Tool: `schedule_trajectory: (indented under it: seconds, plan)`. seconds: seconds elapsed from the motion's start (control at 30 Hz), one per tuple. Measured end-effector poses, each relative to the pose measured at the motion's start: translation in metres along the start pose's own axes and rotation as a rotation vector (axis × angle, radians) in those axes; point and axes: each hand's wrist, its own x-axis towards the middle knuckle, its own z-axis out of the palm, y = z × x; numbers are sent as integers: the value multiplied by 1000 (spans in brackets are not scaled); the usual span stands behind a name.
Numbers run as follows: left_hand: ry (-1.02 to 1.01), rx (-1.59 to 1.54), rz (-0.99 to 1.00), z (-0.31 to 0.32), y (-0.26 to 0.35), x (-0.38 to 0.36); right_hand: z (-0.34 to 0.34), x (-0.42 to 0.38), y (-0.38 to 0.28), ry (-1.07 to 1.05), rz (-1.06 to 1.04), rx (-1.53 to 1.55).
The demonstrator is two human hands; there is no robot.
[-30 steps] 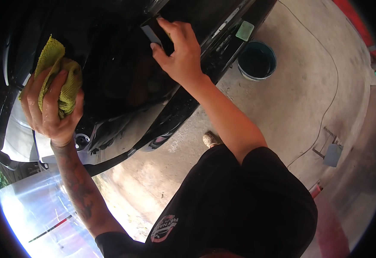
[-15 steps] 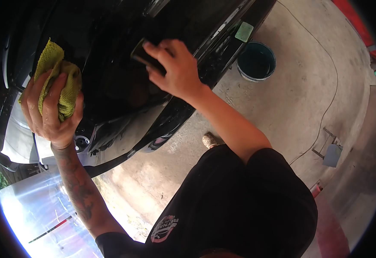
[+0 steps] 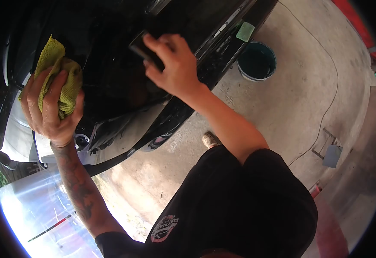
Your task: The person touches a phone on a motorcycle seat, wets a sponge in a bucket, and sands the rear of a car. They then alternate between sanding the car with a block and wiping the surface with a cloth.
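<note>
A crumpled yellow-green microfiber cloth (image 3: 71, 81) is gripped in my left hand (image 3: 52, 109), fingers bent around it, against the car at the left. My right hand (image 3: 177, 71) is closed on a dark rectangular block (image 3: 140, 46), thumb and fingers along its near side. The block is over the glossy black car body (image 3: 110, 60), which reflects the surroundings. To the right of that hand, a pale green sponge-like block (image 3: 245, 32) rests on the ledge at the car's end.
On the concrete floor (image 3: 299, 99), a dark bucket (image 3: 256, 79) with liquid stands close beside the car. A thin cable (image 3: 336, 73) runs along the floor at the right, near a small metal frame with a grey plate (image 3: 332, 156). My shoe (image 3: 208, 139) shows below the car's edge.
My right hand and the dark block have shifted slightly upward over the black body. The left hand and cloth stay almost in place.
</note>
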Motion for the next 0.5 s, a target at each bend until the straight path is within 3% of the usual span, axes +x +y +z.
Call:
schedule_trajectory:
  seconds: [0.13, 0.27, 0.4, 0.5]
  plan:
    - [10, -4, 0, 1, 1, 1, 0, 1, 6, -21, -97, -34]
    - [-2, -8, -6, -1, 1, 0, 4, 8, 5, 88, 48, -20]
    - [-2, -9, -6, 1, 1, 0, 3, -2, 3, 2, -27, -10]
    - [2, -8, -2, 0, 1, 0, 0, 14, 21, 94, 28, -31]
